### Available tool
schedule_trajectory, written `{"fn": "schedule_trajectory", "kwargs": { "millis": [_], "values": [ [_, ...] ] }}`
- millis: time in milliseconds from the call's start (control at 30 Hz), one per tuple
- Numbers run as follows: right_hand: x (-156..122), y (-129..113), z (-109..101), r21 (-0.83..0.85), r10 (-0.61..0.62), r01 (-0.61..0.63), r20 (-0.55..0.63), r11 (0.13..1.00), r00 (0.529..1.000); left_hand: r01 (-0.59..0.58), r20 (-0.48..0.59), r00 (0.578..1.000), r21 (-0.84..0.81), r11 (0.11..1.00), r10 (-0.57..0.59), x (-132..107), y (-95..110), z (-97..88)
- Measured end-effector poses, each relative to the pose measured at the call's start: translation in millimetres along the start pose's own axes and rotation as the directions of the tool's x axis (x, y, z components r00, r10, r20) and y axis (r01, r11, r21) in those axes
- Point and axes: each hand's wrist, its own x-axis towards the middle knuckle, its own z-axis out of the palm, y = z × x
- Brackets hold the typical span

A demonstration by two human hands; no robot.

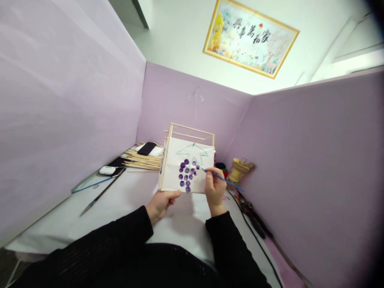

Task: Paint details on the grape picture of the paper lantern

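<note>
The right hand [215, 188] pinches a blue paintbrush [225, 179] — its tip is at the purple grapes [187, 170] painted on the white-sided stick frame [173, 178], just left of the fingers. The left hand [162, 203] grips the frame's lower left corner, holding it tilted over the table [180, 228]. Beyond, leftward — thin wooden sticks [142, 163].

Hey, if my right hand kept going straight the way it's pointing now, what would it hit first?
Your right hand would probably meet the white panel, near the purple grapes, with the blue brush leading; whether its tip already touches is unclear.
</note>
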Motion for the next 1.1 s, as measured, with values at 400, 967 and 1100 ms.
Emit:
{"fn": "schedule_trajectory", "kwargs": {
  "millis": [400,967,1100],
  "values": [
    [-0.5,0.0,-0.2,-0.029,0.0,0.0,-0.014,1.0,1.0,0.001,0.001,1.0,0.003,1.0,-0.001,0.1,-0.3,-0.5],
    [1.1,0.2,1.8,-0.025,-0.01,0.01,0.023,1.0,1.0,-0.002,-0.007,1.0,0.005,1.0,0.002,-0.3,0.3,-0.1],
    [1.3,0.0,1.6,-0.034,-0.015,0.015,0.01,0.999,1.0,-0.005,-0.005,1.0,0.0,1.0,0.005,-1.4,0.7,0.4]
  ]
}}
